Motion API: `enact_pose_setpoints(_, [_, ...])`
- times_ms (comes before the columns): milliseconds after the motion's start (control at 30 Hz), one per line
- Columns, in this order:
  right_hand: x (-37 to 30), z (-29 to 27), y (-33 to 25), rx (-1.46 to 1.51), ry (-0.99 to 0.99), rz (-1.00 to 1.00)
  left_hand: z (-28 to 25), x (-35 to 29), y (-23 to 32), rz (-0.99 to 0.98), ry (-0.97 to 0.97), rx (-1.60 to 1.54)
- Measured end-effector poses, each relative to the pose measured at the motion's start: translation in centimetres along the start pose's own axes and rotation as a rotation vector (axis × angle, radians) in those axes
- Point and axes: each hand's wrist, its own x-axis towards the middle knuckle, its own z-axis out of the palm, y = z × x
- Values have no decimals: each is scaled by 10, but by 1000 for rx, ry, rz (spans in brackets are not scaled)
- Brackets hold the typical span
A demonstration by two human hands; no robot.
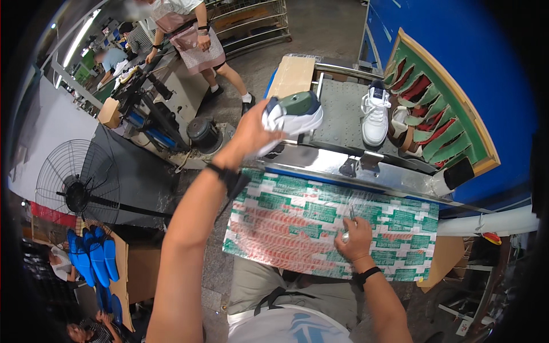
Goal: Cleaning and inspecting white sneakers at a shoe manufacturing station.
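My left hand [253,132] grips a white sneaker [303,123] with a dark blue collar, raised over the near edge of the conveyor. A dark green shoe last [297,103] fills the sneaker's opening. Low over a board covered in green, white and red printed tape [274,228], my right hand [355,237] is closed around a slim metal tool [351,212]. Its exact kind is too small to tell. A second white sneaker [375,120], laced, stands upright on the grey conveyor belt [340,108], apart from both hands.
Green and red flaps [440,123] hang in the blue machine's opening at right. A metal rail [320,160] runs between board and belt. A cardboard piece [291,77] lies beyond the held sneaker. At left stand a fan [77,191] and blue insoles [91,254]; a person in an apron [191,43] stands behind.
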Motion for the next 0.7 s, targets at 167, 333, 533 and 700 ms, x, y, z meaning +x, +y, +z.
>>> enact_pose_setpoints(167, [7, 10, -8, 81, -29, 20, 37, 109, -90, 34, -180, 461])
enact_pose_setpoints(333, [0, -1, -2, 52, -70, 83, 111, 101, -35, 42, 258, 700])
enact_pose_setpoints(533, [5, -7, -1, 77, -91, 99, 255, 135, 73, -188, -305, 56])
enact_pose_setpoints(700, [7, 3, -7, 126, -85, 69, 335, 211, 19, -242, -230, -175])
